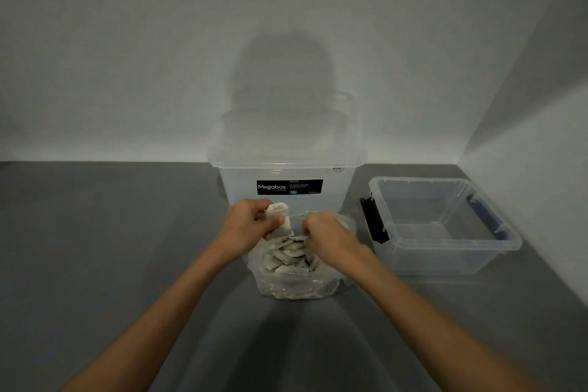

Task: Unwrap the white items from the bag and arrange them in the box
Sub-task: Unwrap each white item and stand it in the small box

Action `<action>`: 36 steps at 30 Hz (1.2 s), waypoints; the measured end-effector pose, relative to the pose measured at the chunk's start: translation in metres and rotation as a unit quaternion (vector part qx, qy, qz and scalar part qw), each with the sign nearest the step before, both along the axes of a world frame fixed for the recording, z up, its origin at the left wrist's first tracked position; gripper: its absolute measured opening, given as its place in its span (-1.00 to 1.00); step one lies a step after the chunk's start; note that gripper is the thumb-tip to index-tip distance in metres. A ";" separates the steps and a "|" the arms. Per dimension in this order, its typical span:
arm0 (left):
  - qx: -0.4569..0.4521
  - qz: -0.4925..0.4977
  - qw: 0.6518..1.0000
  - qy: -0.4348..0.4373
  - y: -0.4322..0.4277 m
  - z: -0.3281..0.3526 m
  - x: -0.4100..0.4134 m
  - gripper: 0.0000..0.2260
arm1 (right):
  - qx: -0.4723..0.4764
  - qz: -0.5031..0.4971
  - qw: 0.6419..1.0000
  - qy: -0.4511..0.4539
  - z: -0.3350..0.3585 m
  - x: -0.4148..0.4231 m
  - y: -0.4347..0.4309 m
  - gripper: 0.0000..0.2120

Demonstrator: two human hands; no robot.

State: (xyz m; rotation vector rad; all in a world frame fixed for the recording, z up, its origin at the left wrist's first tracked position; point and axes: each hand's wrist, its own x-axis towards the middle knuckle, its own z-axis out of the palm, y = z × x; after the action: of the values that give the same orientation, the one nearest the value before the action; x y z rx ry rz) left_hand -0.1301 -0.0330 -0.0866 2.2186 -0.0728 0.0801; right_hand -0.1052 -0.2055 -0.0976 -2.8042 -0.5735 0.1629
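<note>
**Packets come out of the bag, one at a time**

A person's left hand point(246, 221) gripped a white packet point(277, 215) above the open mouth of a clear plastic bag point(296, 283), thumb and fingers curled round it. The right hand point(327, 234), just beside it, was clenched, its fingers pinching a strip of clear film point(300, 216) that stretched across to the packet. Whether that film was the packet's own wrapper or the rim of the bag could not be told. Both forearms reached in from the bottom of the view.

The bag stood on the grey bench point(111, 248), directly under the hands, and was heaped with more white packets point(289, 253) lying at all angles.

Behind the bag, close against it, stood a tall clear box point(331, 181) with a black label point(289, 187) reading "Megabox" and a clear lid point(286, 140) on top. To the right, apart from the bag, sat a low clear box point(445, 256) with no lid on it. No packets lay inside it. It had a black latch point(374, 221) on its near left side and a dark blue one point(486, 216) on the right.

The person's shadow point(286, 73) fell on the pale wall point(127, 57) behind the tall box.
</note>
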 end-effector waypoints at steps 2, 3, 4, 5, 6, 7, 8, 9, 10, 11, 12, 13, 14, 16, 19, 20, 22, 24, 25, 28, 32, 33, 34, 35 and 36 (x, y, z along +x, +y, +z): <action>-0.019 0.012 1.000 0.013 0.001 -0.001 -0.001 -0.86 | -0.016 0.010 1.000 -0.022 -0.017 0.001 0.006 -0.88; -0.022 0.017 0.999 0.019 0.002 -0.002 -0.002 -0.86 | -0.031 0.013 0.999 -0.031 -0.022 0.002 0.008 -0.88; -0.022 0.019 0.999 0.023 0.002 -0.002 -0.002 -0.85 | -0.048 0.015 0.998 -0.041 -0.025 0.004 0.009 -0.88; -0.021 0.018 0.999 0.023 0.003 -0.001 -0.002 -0.82 | -0.060 0.012 0.997 -0.047 -0.026 0.005 0.010 -0.86; -0.022 0.014 0.999 0.021 0.004 -0.001 -0.003 -0.80 | -0.060 0.008 0.997 -0.049 -0.026 0.006 0.010 -0.85; -0.024 0.009 1.000 0.017 0.005 0.001 -0.003 -0.77 | -0.046 0.001 0.998 -0.050 -0.023 0.006 0.009 -0.84; -0.024 0.005 1.000 0.013 0.007 0.003 -0.003 -0.76 | -0.018 -0.005 0.998 -0.054 -0.020 0.006 0.007 -0.84; -0.026 0.003 1.000 0.010 0.008 0.004 -0.003 -0.76 | 0.019 -0.013 0.998 -0.051 -0.014 0.005 0.003 -0.85; -0.027 0.003 1.000 0.009 0.010 0.006 -0.003 -0.77 | 0.059 -0.021 0.997 -0.040 -0.006 0.004 -0.001 -0.86; -0.028 0.003 1.000 0.009 0.012 0.008 -0.002 -0.78 | 0.103 -0.031 0.994 -0.021 0.003 0.002 -0.005 -0.88; -0.031 0.003 0.999 0.010 0.013 0.011 -0.001 -0.77 | 0.150 -0.041 0.988 0.006 0.013 0.000 -0.011 -0.90; -0.037 0.003 0.999 0.013 0.014 0.013 -0.001 -0.77 | 0.195 -0.048 0.979 0.041 0.024 -0.003 -0.018 -0.92; -0.051 0.002 0.999 0.018 0.013 0.017 0.000 -0.79 | 0.236 -0.051 0.968 0.073 0.034 -0.006 -0.025 -0.93; -0.085 -0.010 0.996 0.031 0.008 0.026 0.001 -0.87 | 0.295 -0.060 0.946 0.120 0.054 -0.011 -0.040 -0.90; -0.092 -0.054 0.994 0.039 -0.006 0.043 0.006 -0.92 | 0.341 -0.090 0.923 0.156 0.077 -0.016 -0.065 -0.88; -0.086 -0.071 0.993 0.039 -0.012 0.049 0.010 -0.93 | 0.348 -0.102 0.918 0.160 0.084 -0.016 -0.074 -0.88; -0.077 -0.100 0.991 0.032 -0.029 0.063 0.019 -0.92 | 0.358 -0.126 0.912 0.157 0.094 -0.014 -0.096 -0.87; -0.066 -0.132 0.989 0.011 -0.050 0.079 0.031 -0.90 | 0.371 -0.149 0.905 0.144 0.105 -0.007 -0.120 -0.88; -0.061 -0.148 0.987 0.001 -0.062 0.086 0.037 -0.89 | 0.378 -0.159 0.902 0.137 0.109 -0.002 -0.134 -0.88; -0.043 -0.173 0.984 -0.025 -0.104 0.101 0.060 -0.91 | 0.392 -0.178 0.895 0.119 0.120 0.013 -0.173 -0.90; 0.039 -0.187 0.980 -0.057 -0.166 0.098 0.090 -0.90 | 0.392 -0.209 0.888 0.120 0.116 0.041 -0.216 -0.92; 0.072 -0.187 0.978 -0.060 -0.181 0.094 0.097 -0.91 | 0.372 -0.217 0.894 0.121 0.112 0.049 -0.223 -0.92; 0.106 -0.186 0.975 -0.057 -0.195 0.088 0.105 -0.91 | 0.342 -0.225 0.904 0.119 0.106 0.056 -0.229 -0.92; 0.144 -0.187 0.970 -0.054 -0.208 0.081 0.111 -0.91 | 0.305 -0.230 0.917 0.114 0.098 0.065 -0.234 -0.91; 0.191 -0.187 0.963 -0.048 -0.219 0.073 0.117 -0.90 | 0.266 -0.230 0.930 0.110 0.089 0.072 -0.237 -0.90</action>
State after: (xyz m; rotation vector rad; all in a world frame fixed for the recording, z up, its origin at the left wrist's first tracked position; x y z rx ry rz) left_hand -0.0129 -0.2520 -0.0141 2.5415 -0.6035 -0.0385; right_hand -0.0328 -0.4424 -0.0083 -2.2656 0.0962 0.1877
